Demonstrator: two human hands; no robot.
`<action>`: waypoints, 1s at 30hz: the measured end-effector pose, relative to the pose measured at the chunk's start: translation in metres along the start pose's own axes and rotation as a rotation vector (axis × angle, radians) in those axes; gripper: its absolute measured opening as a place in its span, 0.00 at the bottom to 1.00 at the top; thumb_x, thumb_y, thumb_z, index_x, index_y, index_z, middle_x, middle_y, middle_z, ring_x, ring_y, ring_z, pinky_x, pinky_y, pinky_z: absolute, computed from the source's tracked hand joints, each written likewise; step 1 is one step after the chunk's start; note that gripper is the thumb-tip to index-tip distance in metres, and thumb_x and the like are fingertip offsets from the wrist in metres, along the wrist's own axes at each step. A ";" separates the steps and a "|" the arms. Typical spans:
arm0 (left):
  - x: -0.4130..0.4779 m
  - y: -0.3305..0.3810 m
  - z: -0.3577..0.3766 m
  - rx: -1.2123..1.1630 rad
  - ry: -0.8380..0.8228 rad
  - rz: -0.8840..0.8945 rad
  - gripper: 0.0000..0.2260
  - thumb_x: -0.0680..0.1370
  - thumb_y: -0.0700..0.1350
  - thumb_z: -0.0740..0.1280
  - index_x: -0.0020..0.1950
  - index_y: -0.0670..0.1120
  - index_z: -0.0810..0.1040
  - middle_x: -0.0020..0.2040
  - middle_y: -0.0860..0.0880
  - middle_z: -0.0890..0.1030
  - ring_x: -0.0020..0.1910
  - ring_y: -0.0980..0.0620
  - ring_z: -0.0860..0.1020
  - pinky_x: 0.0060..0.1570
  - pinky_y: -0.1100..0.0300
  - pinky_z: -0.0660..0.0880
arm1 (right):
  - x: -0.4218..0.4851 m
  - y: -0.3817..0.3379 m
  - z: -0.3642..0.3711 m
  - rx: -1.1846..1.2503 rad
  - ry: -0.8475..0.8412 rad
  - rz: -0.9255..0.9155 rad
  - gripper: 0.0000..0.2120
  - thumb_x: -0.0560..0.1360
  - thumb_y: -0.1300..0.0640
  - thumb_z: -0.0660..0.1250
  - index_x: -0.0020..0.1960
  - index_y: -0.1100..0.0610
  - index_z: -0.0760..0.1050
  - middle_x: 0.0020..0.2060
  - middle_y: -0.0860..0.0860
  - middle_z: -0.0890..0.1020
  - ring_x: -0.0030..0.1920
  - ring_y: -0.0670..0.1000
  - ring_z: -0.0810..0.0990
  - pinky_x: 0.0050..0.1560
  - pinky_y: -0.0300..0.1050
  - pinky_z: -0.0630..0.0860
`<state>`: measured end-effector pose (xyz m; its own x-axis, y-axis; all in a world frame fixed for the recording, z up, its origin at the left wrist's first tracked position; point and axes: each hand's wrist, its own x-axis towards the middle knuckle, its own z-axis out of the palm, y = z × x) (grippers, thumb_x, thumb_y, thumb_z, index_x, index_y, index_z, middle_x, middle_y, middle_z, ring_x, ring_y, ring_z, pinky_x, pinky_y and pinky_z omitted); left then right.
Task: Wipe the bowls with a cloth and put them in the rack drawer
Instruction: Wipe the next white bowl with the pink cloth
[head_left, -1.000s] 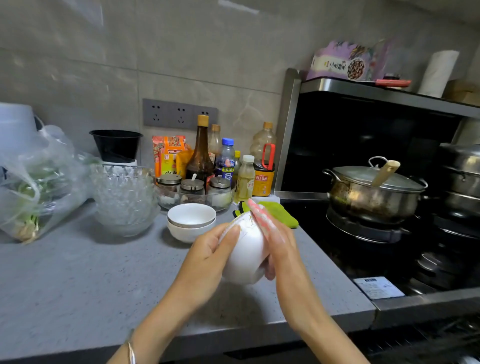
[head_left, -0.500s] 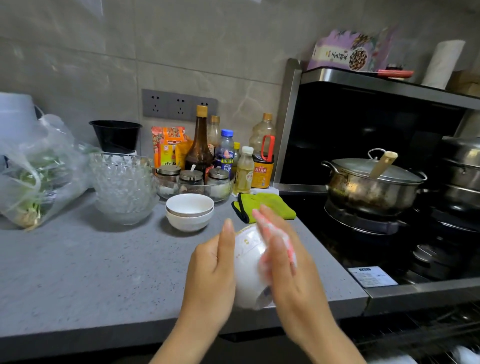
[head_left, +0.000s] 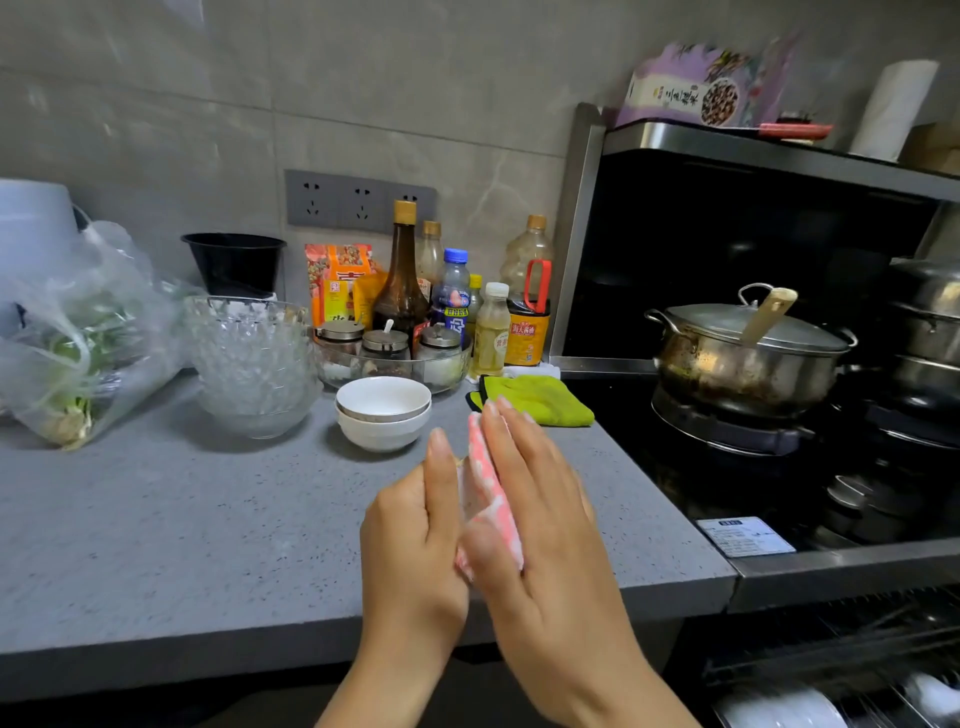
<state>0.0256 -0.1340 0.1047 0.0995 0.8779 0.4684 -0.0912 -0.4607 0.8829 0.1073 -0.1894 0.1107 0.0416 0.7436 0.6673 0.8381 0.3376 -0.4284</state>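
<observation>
**While Wiping, Slip Risk**

As left hand (head_left: 413, 535) and right hand (head_left: 550, 525) press flat-fingered on the cloth (head_left: 491, 501) above the desk (head_left: 156, 519) edge, the bowl between is hidden (stacked bowls (head_left: 383, 415) wait behind); so loose a hold could drop it.

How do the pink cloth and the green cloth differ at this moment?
The pink cloth stands upright, pressed by the right hand; the green cloth lies folded on the countertop, untouched. The pink cloth is white-patterned; the green cloth is plain with dark edging. Both are cloths.
</observation>
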 end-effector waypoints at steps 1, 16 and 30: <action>-0.001 0.002 -0.001 0.008 0.016 0.025 0.31 0.75 0.70 0.51 0.28 0.46 0.71 0.22 0.49 0.72 0.24 0.52 0.69 0.28 0.55 0.67 | 0.002 -0.002 -0.003 0.086 -0.050 0.028 0.40 0.71 0.24 0.35 0.76 0.43 0.52 0.75 0.31 0.51 0.76 0.38 0.47 0.75 0.51 0.53; -0.006 0.014 -0.008 0.017 -0.074 0.075 0.33 0.72 0.70 0.53 0.31 0.39 0.68 0.24 0.42 0.71 0.26 0.53 0.67 0.27 0.50 0.64 | 0.016 -0.001 -0.013 0.571 0.189 0.219 0.19 0.75 0.42 0.60 0.55 0.53 0.80 0.49 0.51 0.83 0.50 0.50 0.81 0.48 0.48 0.75; 0.006 0.014 -0.026 0.032 -0.369 0.038 0.33 0.71 0.69 0.56 0.35 0.36 0.72 0.31 0.40 0.74 0.30 0.45 0.70 0.35 0.54 0.69 | 0.020 0.006 -0.041 0.750 0.062 0.298 0.29 0.77 0.51 0.59 0.19 0.56 0.60 0.14 0.47 0.63 0.18 0.43 0.60 0.25 0.31 0.61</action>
<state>-0.0010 -0.1320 0.1185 0.4479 0.7564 0.4768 -0.0710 -0.5015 0.8623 0.1357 -0.1961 0.1458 0.2545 0.8374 0.4838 0.1996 0.4440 -0.8735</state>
